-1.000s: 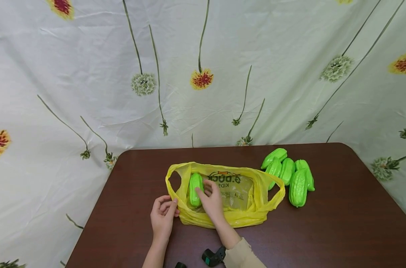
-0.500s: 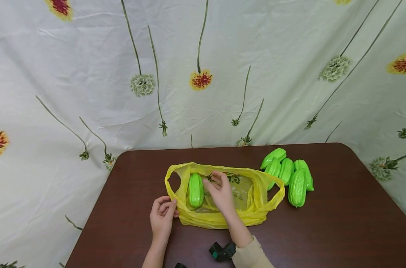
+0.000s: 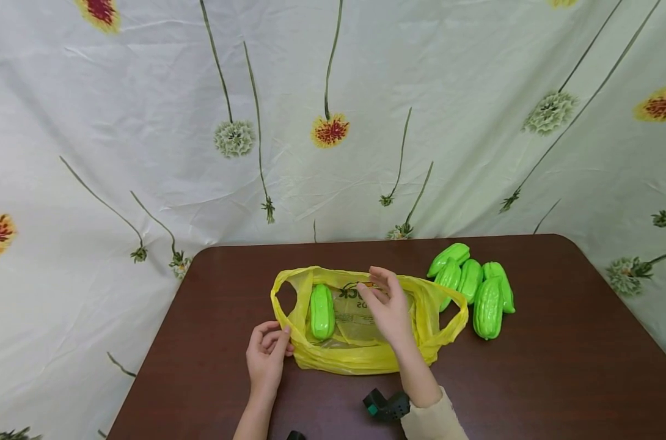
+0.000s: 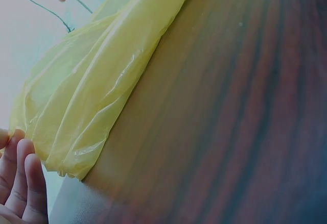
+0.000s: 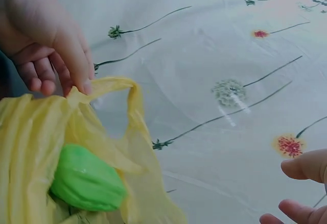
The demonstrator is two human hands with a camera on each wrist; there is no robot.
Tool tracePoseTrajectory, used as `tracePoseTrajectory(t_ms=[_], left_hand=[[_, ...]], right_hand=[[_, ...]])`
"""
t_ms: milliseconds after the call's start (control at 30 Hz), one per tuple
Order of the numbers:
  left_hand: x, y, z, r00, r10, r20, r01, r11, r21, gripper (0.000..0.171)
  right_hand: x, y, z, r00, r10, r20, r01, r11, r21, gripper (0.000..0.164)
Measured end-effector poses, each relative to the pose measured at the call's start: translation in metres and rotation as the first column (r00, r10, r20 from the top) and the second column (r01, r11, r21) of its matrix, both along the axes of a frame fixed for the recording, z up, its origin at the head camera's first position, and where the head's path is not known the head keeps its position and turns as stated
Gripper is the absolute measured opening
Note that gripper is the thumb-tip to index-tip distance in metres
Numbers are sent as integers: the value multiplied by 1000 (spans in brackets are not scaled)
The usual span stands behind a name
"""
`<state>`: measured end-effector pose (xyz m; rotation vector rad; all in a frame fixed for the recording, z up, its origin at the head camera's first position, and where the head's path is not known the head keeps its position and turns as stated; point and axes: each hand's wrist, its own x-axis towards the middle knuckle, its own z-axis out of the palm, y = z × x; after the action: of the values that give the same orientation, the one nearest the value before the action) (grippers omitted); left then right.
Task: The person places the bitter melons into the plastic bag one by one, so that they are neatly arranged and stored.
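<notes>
A yellow plastic bag [image 3: 360, 360] lies mouth-up on the table, both handle loops spread to the sides. One bright green bitter melon [image 3: 322, 311], ridged and glossy, is inside at the left end. My left hand [image 3: 266, 354] pinches the bag's left front rim between thumb and fingertips; the left wrist view shows the yellow film [image 4: 97, 96] drawn to those fingers [image 4: 33, 178]. Over the bag's right half hovers my right hand [image 3: 389, 308], fingers loosely bent and nothing in them. From the right wrist view, the same melon [image 5: 87, 178] shows through the bag's mouth.
Several more bitter melons [image 3: 488, 308] lie in a pile to the right of the bag, one partly behind its right handle. The dark brown table [image 3: 558, 366] ends in front of a white floral cloth [image 3: 289, 183]. A black wrist device [image 3: 387, 404] sits by the right sleeve.
My right hand has let go of the bitter melon in the bag and moved up and to the right, off it. The left hand stays at the rim.
</notes>
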<state>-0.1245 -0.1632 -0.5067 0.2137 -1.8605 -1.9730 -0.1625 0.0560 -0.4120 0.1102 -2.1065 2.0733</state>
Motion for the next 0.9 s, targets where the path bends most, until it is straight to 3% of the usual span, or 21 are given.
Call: tracePoseTrajectory(t_ms=[467, 733, 900], left_hand=[[0, 1, 1, 1000, -4, -1, 4, 1000, -5, 25], [0, 0, 0, 1000, -1, 6, 1, 1000, -8, 25], [0, 0, 0, 1000, 6, 12, -6, 1000, -6, 25]], right_hand=[[-1, 43, 8, 997, -74, -11, 74, 997, 23, 41], [1, 67, 16, 982, -190, 19, 190, 982, -1, 43], [2, 83, 21, 960, -280, 15, 281, 960, -19, 42]])
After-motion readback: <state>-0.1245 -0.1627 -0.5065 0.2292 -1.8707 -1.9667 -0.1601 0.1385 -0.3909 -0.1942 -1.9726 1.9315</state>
